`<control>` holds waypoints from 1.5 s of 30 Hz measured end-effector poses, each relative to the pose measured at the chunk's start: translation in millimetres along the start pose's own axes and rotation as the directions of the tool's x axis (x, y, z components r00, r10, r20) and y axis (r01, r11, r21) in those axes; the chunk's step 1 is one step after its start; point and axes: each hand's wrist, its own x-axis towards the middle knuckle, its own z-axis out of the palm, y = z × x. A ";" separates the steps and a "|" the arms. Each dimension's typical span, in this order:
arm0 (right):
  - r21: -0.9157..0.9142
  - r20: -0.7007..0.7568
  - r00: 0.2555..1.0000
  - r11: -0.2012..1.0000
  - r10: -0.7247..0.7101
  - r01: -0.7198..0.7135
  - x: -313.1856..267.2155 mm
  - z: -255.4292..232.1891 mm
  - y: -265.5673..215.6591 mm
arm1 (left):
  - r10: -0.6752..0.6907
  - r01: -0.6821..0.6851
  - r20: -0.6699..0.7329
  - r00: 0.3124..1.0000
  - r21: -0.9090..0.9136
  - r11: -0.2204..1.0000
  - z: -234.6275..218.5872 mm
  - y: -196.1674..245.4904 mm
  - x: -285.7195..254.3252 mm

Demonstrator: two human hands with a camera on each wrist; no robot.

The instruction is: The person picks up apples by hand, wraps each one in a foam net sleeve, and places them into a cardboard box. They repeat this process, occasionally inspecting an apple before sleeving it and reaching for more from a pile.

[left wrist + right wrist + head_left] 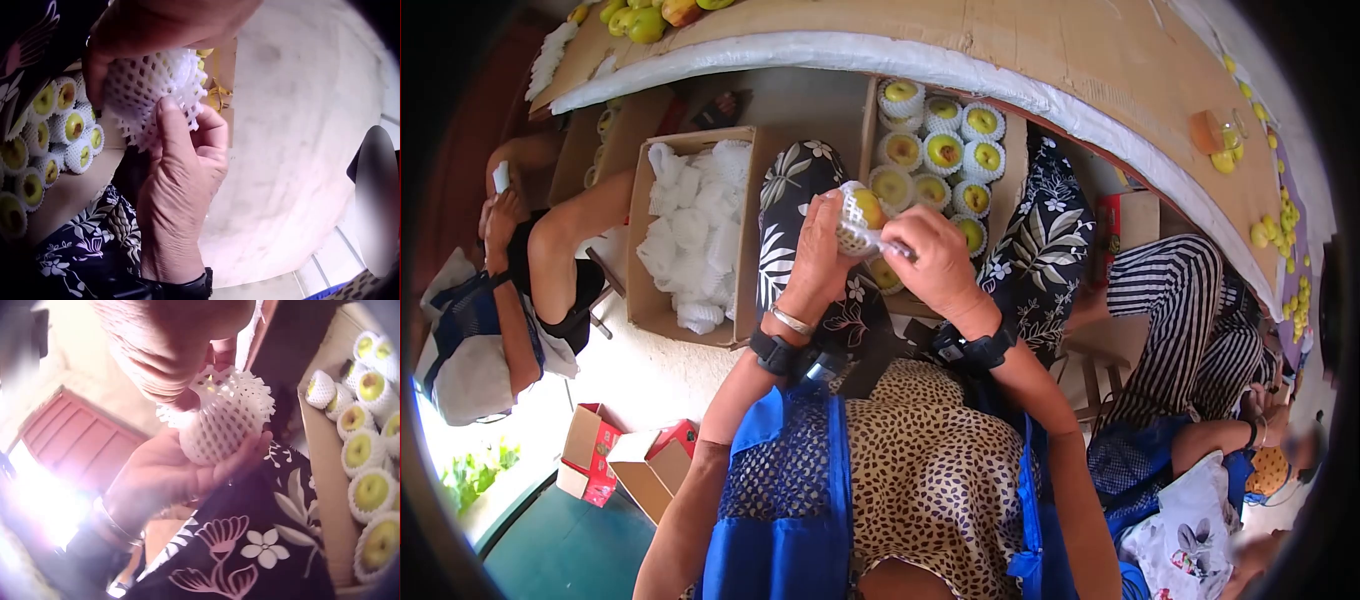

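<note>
My left hand cups a yellow-green fruit inside a white foam net above my lap. In the right wrist view its palm lies under the net and the fingers curl up round the side. With thumb and fingers, my right hand pinches the loose edge of the net; the left wrist view shows the thumb on the mesh. Below the hands, between my knees, stands a cardboard box with rows of netted fruit. Most of the held fruit is hidden by its net.
Left of my knee, an open carton holds a heap of white foam nets. A cardboard-covered table with fruit on it runs across the front. People sit on both sides, one in striped trousers. Small red boxes lie behind left.
</note>
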 end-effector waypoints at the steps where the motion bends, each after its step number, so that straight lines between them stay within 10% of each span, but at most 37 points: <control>1: -0.066 -0.048 0.993 0.993 -0.106 0.103 0.7 0.4 -2.6 | -0.020 0.020 0.003 1.000 -0.104 0.994 0.2 1.1 1.9; 3: -0.187 -0.082 0.965 0.955 -0.247 0.229 0.6 1.3 -3.4 | -0.315 0.356 0.239 0.918 -0.848 0.392 4.2 9.5 4.0; 7: 0.037 -0.105 0.985 0.990 -0.134 0.138 -7.2 -2.9 -10.7 | -0.304 0.313 0.211 0.929 -0.887 0.340 -1.4 26.6 7.7; 11: 0.312 0.030 0.952 0.902 0.305 -0.299 -15.3 -9.1 5.0 | -0.225 0.323 0.256 0.940 -0.880 0.349 -9.2 29.7 5.4; 14: 0.376 -0.198 0.962 0.921 0.187 -0.101 -9.9 -7.1 -2.4 | -0.297 0.311 0.198 0.934 -0.861 0.403 -0.8 32.4 2.7; 26: 0.237 -0.106 0.973 0.956 0.205 -0.175 -11.4 17.7 -3.3 | -0.158 0.479 0.452 0.878 -0.829 0.288 1.4 17.0 -1.1; 32: 0.300 -0.150 0.961 0.937 0.232 -0.179 -10.9 17.2 2.2 | -0.149 0.393 0.366 0.919 -0.805 0.445 12.5 28.2 -0.6; 34: 0.342 -0.196 0.945 0.922 0.260 -0.182 -8.3 9.0 0.0 | -0.176 0.273 0.210 0.962 -0.688 0.673 12.9 37.2 2.9; 36: 0.172 -0.227 0.964 0.980 0.137 -0.099 0.6 -1.9 -0.8 | -0.199 0.413 0.365 0.909 -0.732 0.541 -5.1 46.5 4.1; 39: -0.077 -0.177 0.982 0.996 -0.062 0.049 2.9 -6.0 3.1 | -0.133 0.342 0.374 0.918 -0.577 0.742 4.8 58.7 -5.2; 45: 0.438 -0.072 0.987 0.894 0.142 -0.097 -4.7 -4.0 1.0 | -0.150 0.342 0.322 0.935 -0.705 0.621 5.2 33.9 -0.7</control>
